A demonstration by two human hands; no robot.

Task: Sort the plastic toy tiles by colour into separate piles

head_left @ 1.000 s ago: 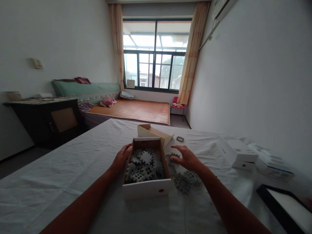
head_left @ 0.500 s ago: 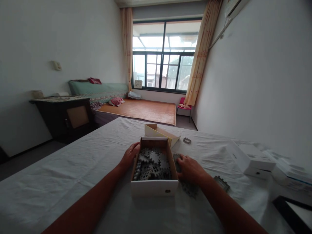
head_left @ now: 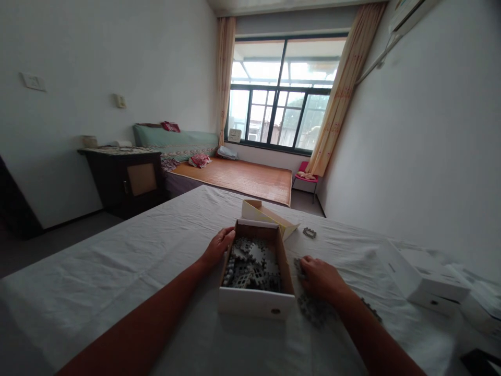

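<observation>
Lower right corner: note black-edged object (head_left: 479, 362), cut off by frame edge. Lower center: see white box (head_left: 250, 304), lidless, sitting on white-clothed counter (head_left: 117, 292), loaded with loose gray toothed pieces (head_left: 256, 256), some with lattice cutouts. Just right of box: more gray on the cloth, a loose cluster (head_left: 311, 310), blurred. Further right, a lone piece (head_left: 371, 309), partly hidden by right arm (head_left: 368, 337). Right grip (head_left: 323, 279), right of center: fingers bent down, half closed at edge of a gray piece (head_left: 297, 266), touching; can't tell if actually pinched. Left grip (head_left: 219, 244), center: fingers loosely bent against left wall of box, near far end; thumb side unclear, can't tell if clamped. Right edge: white carton (head_left: 434, 284). Past box, touching or nearly so, pale folded tray (head_left: 270, 215); right of that, a small frame-shaped piece (head_left: 309, 233), lying flat. Beyond counter: bed (head_left: 250, 177) with orange-brown mat, mid-frame; dark cabinet (head_left: 127, 180), left; pink chair (head_left: 306, 171), right of bed; window (head_left: 287, 94), top center, between peach curtains (head_left: 338, 99).
</observation>
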